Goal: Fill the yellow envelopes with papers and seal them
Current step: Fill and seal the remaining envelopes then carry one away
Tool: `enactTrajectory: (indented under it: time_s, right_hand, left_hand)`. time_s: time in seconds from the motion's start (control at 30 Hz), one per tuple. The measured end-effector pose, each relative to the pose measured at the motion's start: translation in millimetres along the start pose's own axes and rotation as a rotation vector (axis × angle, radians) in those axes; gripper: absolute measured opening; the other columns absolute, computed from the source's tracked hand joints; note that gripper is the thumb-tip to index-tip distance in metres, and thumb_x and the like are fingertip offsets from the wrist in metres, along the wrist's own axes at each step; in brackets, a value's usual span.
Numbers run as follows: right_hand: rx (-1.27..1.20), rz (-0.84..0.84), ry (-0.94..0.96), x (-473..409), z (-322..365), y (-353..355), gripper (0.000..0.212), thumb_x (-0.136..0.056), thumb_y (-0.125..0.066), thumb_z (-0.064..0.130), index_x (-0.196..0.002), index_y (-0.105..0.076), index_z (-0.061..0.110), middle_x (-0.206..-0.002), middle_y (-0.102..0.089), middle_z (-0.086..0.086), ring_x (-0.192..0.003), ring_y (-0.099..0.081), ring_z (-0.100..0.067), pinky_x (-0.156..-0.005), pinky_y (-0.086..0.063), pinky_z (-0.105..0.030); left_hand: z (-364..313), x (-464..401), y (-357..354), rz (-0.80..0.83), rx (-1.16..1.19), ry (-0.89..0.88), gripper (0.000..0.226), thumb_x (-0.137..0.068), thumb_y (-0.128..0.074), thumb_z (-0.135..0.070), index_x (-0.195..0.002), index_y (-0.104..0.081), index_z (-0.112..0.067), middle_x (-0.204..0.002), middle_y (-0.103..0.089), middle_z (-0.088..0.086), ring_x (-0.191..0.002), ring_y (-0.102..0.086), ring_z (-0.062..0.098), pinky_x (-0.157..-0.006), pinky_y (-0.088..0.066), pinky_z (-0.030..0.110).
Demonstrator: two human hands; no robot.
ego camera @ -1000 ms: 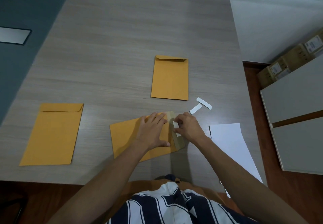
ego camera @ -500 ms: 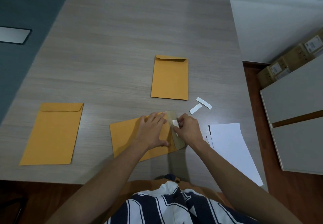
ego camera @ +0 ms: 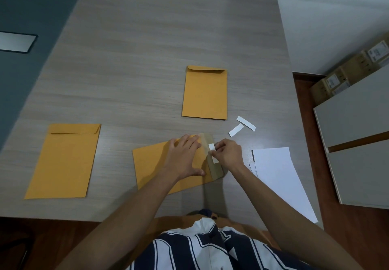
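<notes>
— Envelopes are seen where?

— Three yellow ones are laid on the table (ego camera: 130,59). The near envelope (ego camera: 151,164) is set sideways before the person, its flap (ego camera: 212,156) opened out to the right. A second envelope (ego camera: 205,92) is placed farther back, a third envelope (ego camera: 63,162) well off to the left; both have flaps folded down.

— And the hands?

— The near envelope is pressed flat by the left hand (ego camera: 185,156), fingers spread apart. A white strip (ego camera: 212,150) on the flap is pinched by the right hand (ego camera: 228,152), fingertips closed together on it.

— Anything else?

— Two loose strips (ego camera: 242,127) are left just beyond the right hand. White paper (ego camera: 275,172) is laid at the table's right edge.
</notes>
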State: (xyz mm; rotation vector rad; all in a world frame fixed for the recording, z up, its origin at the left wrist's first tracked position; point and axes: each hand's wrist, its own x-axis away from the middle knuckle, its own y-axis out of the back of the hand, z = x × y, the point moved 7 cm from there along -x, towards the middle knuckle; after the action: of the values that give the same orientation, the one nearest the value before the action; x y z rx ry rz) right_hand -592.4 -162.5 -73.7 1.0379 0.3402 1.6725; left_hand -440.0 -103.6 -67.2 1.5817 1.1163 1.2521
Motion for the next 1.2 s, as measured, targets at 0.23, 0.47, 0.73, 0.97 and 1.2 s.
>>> enactTrajectory:
  time_s: [0.23,0.47,0.73,0.97,1.2]
  right_hand:
    - [-0.062,0.032,0.015,0,0,2,0.016,-0.079,-0.08,0.017,-0.08,-0.064,0.014,-0.066,-0.06,0.006,-0.06,-0.054,-0.002,-0.054,-0.038,-0.01]
    - [-0.147,0.018,-0.027,-5,-7,10,0.015,-0.081,-0.077,0.018,-0.077,-0.063,0.017,-0.068,-0.063,0.004,-0.065,-0.062,-0.015,-0.069,-0.057,-0.033]
    - [-0.352,-0.178,-0.132,-22,-24,60,0.023,-0.078,-0.08,0.013,-0.092,-0.064,0.002,-0.081,-0.069,-0.015,-0.049,-0.061,-0.016,-0.042,-0.053,-0.023]
    - [-0.064,-0.356,-0.206,-30,-48,101,0.029,-0.077,-0.075,0.039,-0.097,-0.067,0.019,-0.095,-0.07,0.001,-0.094,-0.065,-0.022,-0.078,-0.05,-0.031]
    - [0.131,-0.094,0.206,-16,-3,45,0.054,-0.074,-0.079,0.036,-0.123,-0.062,0.018,-0.117,-0.065,-0.002,-0.115,-0.055,-0.021,-0.089,-0.047,-0.032]
  left_hand:
    - [0,0,-1,-0.003,0.012,0.001,0.096,-0.063,-0.065,-0.079,-0.142,-0.041,-0.028,-0.161,-0.018,-0.009,-0.147,-0.015,0.018,-0.113,-0.019,0.051]
    - [1,0,-1,-0.004,0.002,-0.001,0.096,-0.063,-0.063,-0.081,-0.141,-0.041,-0.029,-0.161,-0.019,-0.01,-0.147,-0.015,0.017,-0.114,-0.02,0.051]
    - [2,-2,-1,0.002,-0.015,0.02,0.092,-0.07,-0.054,-0.082,-0.144,-0.037,-0.03,-0.162,-0.017,-0.008,-0.147,-0.015,0.018,-0.113,-0.024,0.049]
    - [9,0,3,-0.053,-0.008,0.144,0.068,-0.09,-0.044,-0.063,-0.146,-0.036,-0.025,-0.159,-0.022,0.0,-0.14,-0.027,0.024,-0.107,-0.031,0.043]
    - [12,20,3,-0.132,-0.015,0.187,0.067,-0.086,-0.049,-0.056,-0.141,-0.044,-0.018,-0.127,-0.047,0.01,-0.115,-0.044,0.027,-0.091,-0.039,0.038]
